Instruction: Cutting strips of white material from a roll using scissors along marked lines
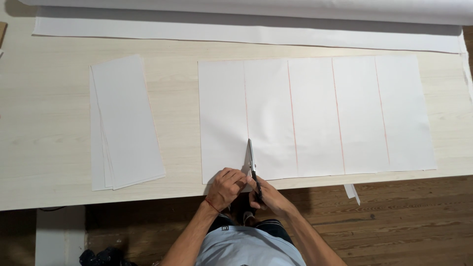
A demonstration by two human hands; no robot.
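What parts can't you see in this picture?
- Head view: the scissors handles, wrapped by the right hand.
- Head view: the paper sheet corner under the left hand.
- Head view: lower sheets in the cut stack, covered by the top one.
- Head view: the paper roll, cut off by the top edge.

Bare table [177, 118] between paper stack [125, 123] and sheet [315, 113]

Matt white paper [315, 116], pale wood-grain table [44, 148]
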